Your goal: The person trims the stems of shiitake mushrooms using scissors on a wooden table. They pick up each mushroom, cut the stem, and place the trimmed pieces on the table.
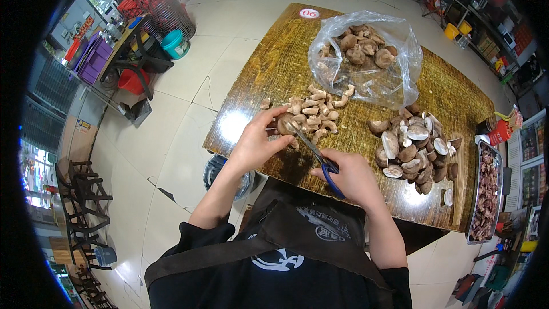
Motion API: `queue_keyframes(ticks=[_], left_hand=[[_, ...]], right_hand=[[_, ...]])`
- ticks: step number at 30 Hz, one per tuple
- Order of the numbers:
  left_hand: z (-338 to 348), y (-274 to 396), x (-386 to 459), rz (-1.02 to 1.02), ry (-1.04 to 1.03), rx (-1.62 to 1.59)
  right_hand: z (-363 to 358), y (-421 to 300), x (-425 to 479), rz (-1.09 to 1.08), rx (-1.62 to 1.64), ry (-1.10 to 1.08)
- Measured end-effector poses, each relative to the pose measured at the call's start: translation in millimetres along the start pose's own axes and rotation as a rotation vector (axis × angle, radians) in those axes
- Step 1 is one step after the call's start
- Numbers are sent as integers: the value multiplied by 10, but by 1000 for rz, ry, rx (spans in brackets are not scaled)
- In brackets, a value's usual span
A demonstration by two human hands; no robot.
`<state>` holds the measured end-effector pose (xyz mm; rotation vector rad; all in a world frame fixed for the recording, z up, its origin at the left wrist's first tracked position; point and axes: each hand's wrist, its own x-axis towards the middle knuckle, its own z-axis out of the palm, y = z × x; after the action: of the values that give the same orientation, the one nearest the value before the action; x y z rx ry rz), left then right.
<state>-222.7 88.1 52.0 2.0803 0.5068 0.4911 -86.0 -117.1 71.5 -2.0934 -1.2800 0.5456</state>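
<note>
My left hand holds a brown mushroom by its cap, above the left part of the wooden table. My right hand grips blue-handled scissors, whose blades reach the mushroom's underside. Just behind the mushroom lies a heap of cut mushroom stems. To the right is a pile of mushroom caps, several with pale cut faces up. Farther back stands an open clear plastic bag with whole mushrooms inside.
Along the table's right edge are a metal tray of reddish-brown pieces, a bundle of thin wooden sticks and a red container of skewers. A lined bin stands below the near left edge. A round number plate marks the far corner.
</note>
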Motion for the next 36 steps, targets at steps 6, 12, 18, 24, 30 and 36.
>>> queue_keyframes(ticks=[6,12,18,24,30,36], left_hand=[[-23,-51,35,-150,-14,-354],[-23,120,101,-270,-101,-893],[245,446,327,-148,-238,-808],[611,666,390,-199,-426,-1044],[756,697,316,-341,-602,-1249],[751,716,234,-366,-590,-1201]], right_hand=[[37,21,-1,230,358,-5],[146,221,-192,208,856,-96],[24,187,-517,283,937,-43],[-84,187,-638,352,1028,390],[-233,188,-485,226,1179,662],[-254,127,-306,193,1150,658]])
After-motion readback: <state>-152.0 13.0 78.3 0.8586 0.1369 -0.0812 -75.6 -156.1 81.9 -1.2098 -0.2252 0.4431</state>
